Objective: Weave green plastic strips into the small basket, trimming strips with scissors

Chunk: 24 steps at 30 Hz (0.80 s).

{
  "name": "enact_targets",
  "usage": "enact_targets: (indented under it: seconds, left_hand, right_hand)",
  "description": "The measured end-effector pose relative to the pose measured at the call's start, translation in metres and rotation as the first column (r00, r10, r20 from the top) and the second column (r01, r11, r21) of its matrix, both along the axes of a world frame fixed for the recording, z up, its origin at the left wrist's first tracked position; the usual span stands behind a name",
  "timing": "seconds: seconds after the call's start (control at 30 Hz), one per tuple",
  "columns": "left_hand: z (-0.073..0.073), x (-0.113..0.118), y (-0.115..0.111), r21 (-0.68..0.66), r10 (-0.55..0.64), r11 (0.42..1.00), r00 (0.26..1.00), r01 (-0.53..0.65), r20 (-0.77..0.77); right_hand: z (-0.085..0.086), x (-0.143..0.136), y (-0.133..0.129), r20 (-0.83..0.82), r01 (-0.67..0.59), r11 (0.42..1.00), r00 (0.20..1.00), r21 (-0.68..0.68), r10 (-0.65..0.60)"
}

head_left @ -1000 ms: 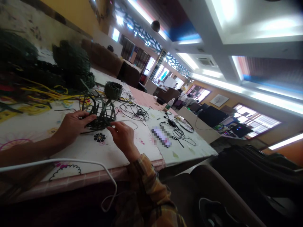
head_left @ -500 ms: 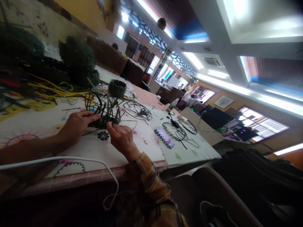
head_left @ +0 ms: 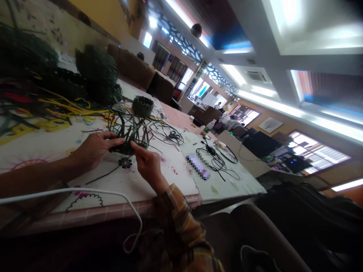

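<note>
Since the earlier frame, a dark strip (head_left: pixel 103 175) has come to extend farther across the worktop (head_left: pixel 170 181), toward the near left, passing beside the printed black flower; the right hand (head_left: pixel 148 163) remains at the near side of the unfinished basket (head_left: pixel 129 134). This basket is on the worktop, in front of the person, between the two hands. Its closely woven part is low and toward the person; the loose strips rise from it, pointing upward and away, and arch over one another. Its exact long axis cannot be determined, because the hands cover part of the near side. The weave is dark green, dense at the bottom and open above, with wide gaps between the bent strips. The left hand (head_left: pixel 95 149) holds the left side of the woven part, fingers and thumb closed on it. The right hand has its fingers curled, with one fingertip against the near side; whether these fingers pinch a strip cannot be determined. A finished-looking round dark basket (head_left: pixel 142 106) stands just behind. Loose dark coils (head_left: pixel 167 132) lie to the right, and yellow strips (head_left: pixel 61 107) to the left.
</note>
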<state>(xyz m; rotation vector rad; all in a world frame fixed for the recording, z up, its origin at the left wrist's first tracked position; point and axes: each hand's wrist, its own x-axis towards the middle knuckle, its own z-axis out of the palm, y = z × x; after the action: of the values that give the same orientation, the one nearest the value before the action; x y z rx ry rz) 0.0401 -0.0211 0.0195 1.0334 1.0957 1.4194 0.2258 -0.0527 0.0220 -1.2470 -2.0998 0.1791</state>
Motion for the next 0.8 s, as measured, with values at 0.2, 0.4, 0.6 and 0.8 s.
enact_targets:
  seconds: [0.2,0.4,0.6,0.8]
  left_hand:
    - [0.003,0.001,-0.003,-0.015,-0.008,1.000,0.999,0.008,-0.031]
    - [0.012,0.002,-0.004,-0.028,-0.023,0.999,0.997,0.021,-0.074]
    - [0.014,-0.001,-0.004,-0.053,-0.068,0.996,0.996,0.065,-0.062]
    - [0.016,-0.003,-0.004,-0.088,-0.111,0.991,0.992,0.106,-0.062]
  right_hand:
    - [0.002,0.006,-0.001,0.140,-0.069,0.997,0.988,0.037,0.063]
    - [-0.002,0.004,0.001,0.290,0.090,0.971,0.945,0.220,-0.153]
    - [-0.007,0.000,0.011,0.356,-0.030,0.834,0.912,0.551,-0.202]
    - [-0.001,0.000,0.015,0.410,-0.097,0.847,0.900,0.523,-0.150]
